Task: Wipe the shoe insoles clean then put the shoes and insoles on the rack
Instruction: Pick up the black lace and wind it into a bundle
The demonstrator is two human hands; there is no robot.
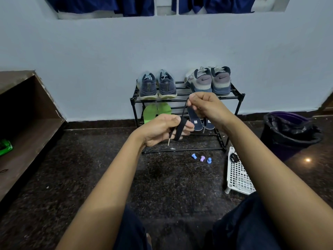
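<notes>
1. Left grip (162, 129) was curled, with a black shoelace (181, 126) wound round its fingers. The lace's pale tip hung below the palm.
2. Right grip (207, 105) pinched the same lace between thumb and fingertips, higher up. The strand ran straight down from it to the left grip.
3. Both grips were held in front of a black metal rack (180, 100), above the dark speckled floor (90, 177).
4. Top shelf of the rack: dark blue shoes (156, 85) on the left, grey shoes (210, 81) on the right, heels toward the camera.
5. Shelf below: two green insoles (155, 111) on the left and two navy insoles (194, 116) on the right, the navy pair partly hidden behind the grips.
6. On the floor just in front of the rack lay three small plastic pieces (202, 158), two blue and one purple.
7. Right of these stood a white perforated basket (237, 174) with a small black item at its far end; could not tell what it was.
8. Farther right stood a dark bin (290, 130) lined with a black bag. At far left was a brown wooden shelf unit (27, 123).
</notes>
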